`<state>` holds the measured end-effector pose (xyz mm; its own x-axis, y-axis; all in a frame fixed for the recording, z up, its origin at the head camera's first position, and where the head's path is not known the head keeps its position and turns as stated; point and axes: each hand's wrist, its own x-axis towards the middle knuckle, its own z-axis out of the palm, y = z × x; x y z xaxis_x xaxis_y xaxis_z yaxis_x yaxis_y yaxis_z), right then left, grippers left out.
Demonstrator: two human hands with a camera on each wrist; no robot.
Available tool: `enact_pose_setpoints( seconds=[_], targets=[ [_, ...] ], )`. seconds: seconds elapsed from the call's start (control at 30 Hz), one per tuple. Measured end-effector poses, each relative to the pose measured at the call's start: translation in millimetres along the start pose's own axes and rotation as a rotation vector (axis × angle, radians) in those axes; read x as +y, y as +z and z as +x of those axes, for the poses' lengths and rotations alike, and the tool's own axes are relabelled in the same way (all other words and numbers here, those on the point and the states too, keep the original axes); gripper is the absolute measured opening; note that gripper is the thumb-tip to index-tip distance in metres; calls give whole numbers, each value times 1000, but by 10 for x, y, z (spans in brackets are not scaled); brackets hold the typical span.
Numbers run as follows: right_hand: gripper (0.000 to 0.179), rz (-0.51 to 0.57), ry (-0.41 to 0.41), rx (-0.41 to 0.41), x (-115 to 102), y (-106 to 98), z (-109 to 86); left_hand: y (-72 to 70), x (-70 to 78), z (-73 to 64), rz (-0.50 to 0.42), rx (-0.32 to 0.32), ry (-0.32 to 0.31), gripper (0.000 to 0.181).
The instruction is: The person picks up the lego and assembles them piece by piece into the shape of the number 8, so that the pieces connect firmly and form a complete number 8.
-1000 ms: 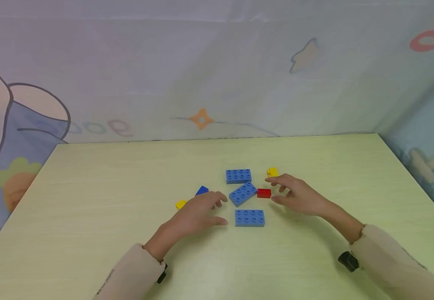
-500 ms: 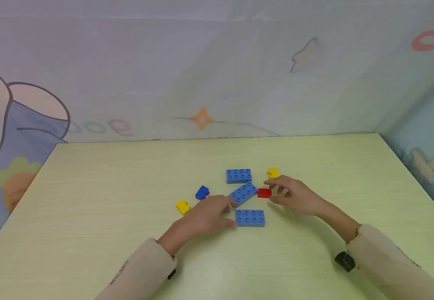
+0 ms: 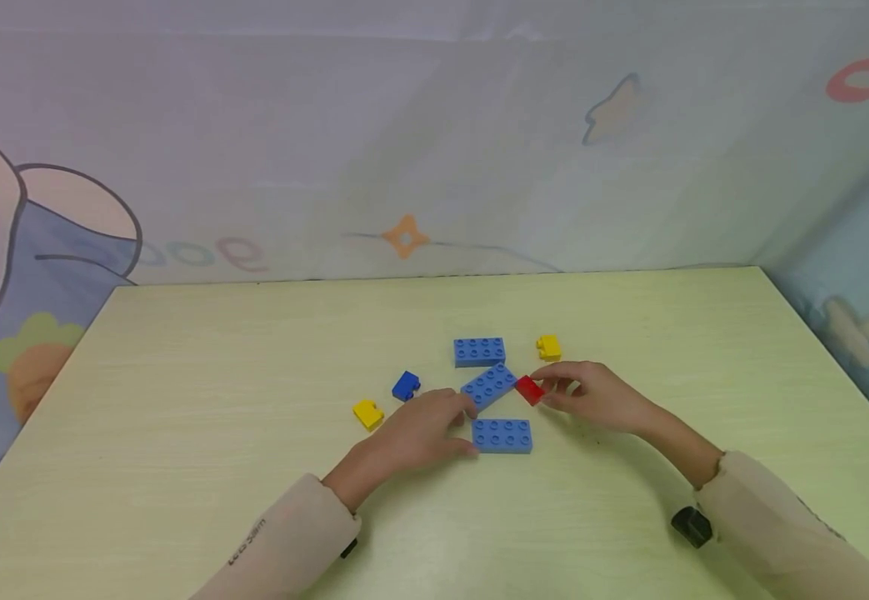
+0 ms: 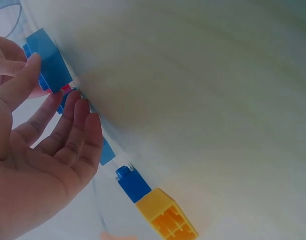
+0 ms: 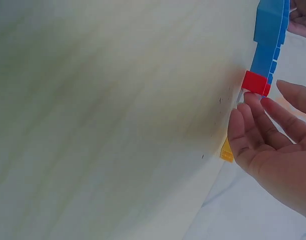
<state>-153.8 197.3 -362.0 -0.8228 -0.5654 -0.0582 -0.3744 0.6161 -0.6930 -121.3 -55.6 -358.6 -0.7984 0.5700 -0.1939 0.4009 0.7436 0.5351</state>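
Around the left end of the nearest light-blue building brick (image 3: 501, 437), my left hand (image 3: 415, 432) has its thumb on the near side and its fingers on the far side, gripping it on the table. A small red brick (image 3: 529, 390) sits turned at an angle beside the middle light-blue brick (image 3: 488, 387). At the red brick's right side, my right hand (image 3: 599, 397) pinches it between thumb and fingers. In the right wrist view, fingertips (image 5: 253, 97) touch the red brick (image 5: 255, 82). The left wrist view shows the left thumb against the light-blue brick (image 4: 48, 62).
A third light-blue brick (image 3: 479, 352) lies behind the middle one. Left of them are a small dark-blue brick (image 3: 406, 386) and a yellow brick (image 3: 368, 414). Another yellow brick (image 3: 549, 347) lies beyond my right hand. A printed cloth (image 3: 434, 133) hangs behind the table (image 3: 217, 417).
My left hand has moved right onto the nearest light-blue brick, uncovering the yellow and dark-blue bricks. My right hand has closed in on the red brick, which has turned from straight to slanted.
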Motion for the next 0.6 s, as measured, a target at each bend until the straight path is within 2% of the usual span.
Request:
enact_pose_setpoints(
  seconds=[0.43,0.6],
  targets=[
    [36,-23,-35,11,-1,9,74,14,0,9,30,2,-3,34],
    [37,-17,-7,-3,-1,24,118,9,2,9,28,-5,-12,34]
  ],
)
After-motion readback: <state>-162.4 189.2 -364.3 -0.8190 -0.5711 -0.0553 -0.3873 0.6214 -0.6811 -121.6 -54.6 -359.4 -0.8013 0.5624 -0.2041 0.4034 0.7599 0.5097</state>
